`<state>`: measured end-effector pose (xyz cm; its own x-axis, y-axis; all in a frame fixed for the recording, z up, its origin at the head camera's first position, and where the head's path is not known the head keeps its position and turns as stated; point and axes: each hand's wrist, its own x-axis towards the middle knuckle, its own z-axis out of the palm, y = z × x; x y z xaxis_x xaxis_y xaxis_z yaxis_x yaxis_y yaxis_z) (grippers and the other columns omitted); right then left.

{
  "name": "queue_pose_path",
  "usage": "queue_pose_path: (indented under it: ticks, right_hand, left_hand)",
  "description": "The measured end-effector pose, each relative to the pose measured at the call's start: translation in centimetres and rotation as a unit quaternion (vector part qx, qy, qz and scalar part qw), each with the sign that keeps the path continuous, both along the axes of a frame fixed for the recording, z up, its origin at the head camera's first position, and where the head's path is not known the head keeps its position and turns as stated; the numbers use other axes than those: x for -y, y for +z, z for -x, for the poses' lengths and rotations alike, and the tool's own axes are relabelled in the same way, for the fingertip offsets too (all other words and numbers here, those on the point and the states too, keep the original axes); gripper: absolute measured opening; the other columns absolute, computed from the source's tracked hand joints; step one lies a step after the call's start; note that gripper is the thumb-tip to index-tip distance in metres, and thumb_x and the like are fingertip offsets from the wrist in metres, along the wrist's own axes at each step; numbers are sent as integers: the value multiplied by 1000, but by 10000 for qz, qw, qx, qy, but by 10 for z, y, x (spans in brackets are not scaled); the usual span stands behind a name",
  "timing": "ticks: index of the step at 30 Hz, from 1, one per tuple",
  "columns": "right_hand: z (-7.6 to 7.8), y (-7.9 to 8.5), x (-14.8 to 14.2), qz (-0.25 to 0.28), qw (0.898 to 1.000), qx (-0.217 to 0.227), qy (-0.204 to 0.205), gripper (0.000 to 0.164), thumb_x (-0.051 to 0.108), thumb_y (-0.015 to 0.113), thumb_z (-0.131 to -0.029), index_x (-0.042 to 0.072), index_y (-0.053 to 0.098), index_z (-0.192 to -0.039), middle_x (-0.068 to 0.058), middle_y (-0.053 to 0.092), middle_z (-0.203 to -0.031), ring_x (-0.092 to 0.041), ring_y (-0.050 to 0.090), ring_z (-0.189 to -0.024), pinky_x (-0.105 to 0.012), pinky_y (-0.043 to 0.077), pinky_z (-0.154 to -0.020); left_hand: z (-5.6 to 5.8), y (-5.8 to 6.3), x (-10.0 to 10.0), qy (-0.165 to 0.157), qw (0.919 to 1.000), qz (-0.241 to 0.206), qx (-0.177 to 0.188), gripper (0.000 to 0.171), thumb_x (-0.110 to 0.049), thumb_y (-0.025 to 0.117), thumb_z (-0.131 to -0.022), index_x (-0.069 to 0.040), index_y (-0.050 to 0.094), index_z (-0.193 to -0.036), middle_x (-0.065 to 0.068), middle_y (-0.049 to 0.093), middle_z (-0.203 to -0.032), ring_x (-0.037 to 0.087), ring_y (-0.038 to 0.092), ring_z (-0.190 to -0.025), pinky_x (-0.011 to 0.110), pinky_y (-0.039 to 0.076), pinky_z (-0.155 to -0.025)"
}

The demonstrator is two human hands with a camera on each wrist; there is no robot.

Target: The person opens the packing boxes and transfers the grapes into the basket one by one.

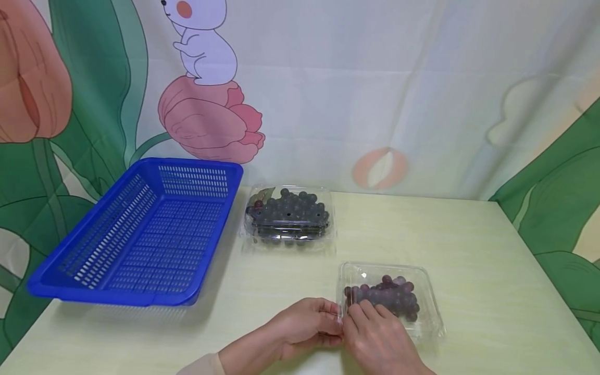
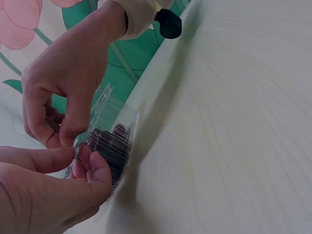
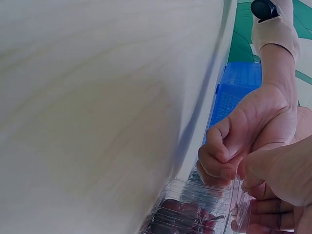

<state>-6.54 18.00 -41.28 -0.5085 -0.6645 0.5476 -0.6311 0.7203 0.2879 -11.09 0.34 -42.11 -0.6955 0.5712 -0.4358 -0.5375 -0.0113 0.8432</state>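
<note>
A clear plastic clamshell box with dark grapes inside lies on the table in front of me. My left hand pinches its near left corner, thumb and fingers at the rim edge. Right beside it, my right hand has its fingers curled over the near edge of the lid and pinches the rim. In the left wrist view both sets of fingertips meet at the box's edge, with grapes showing through the ribbed wall. The lid lies over the grapes.
A second clear clamshell box, filled with dark grapes and a leaf, stands behind, near the table's back edge. To the left is a blue plastic basket with slotted walls. A printed curtain hangs behind the table.
</note>
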Motion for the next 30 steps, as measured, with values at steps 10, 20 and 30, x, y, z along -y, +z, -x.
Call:
queue_pose_path:
  ticks: [10,20,30]
  right_hand:
    - [0,-1,-2,223,9997,-62,11,54,14,18,-111,7,57,-75,-3,54,-78,-18,50,-66,-29,42,-53]
    - [-2,-1,-3,311,9995,14,-55,53,18,19,-109,7,61,-78,-2,54,-78,-18,51,-66,-29,42,-53]
    - [0,2,-2,768,9963,-361,-102,46,19,30,-106,7,66,-79,-2,56,-76,-18,52,-64,-30,42,-52]
  left_hand:
    - [0,-2,-2,58,10000,-16,5,21,14,61,-95,4,56,-113,9,64,-92,14,61,-79,25,54,-73]
    - [-2,-2,-3,88,9999,31,-39,17,14,60,-95,3,56,-108,9,63,-91,13,61,-77,25,53,-72]
    - [-9,-4,-9,341,9993,-23,-181,10,9,56,-93,1,55,-99,9,61,-89,15,58,-77,24,51,-71]
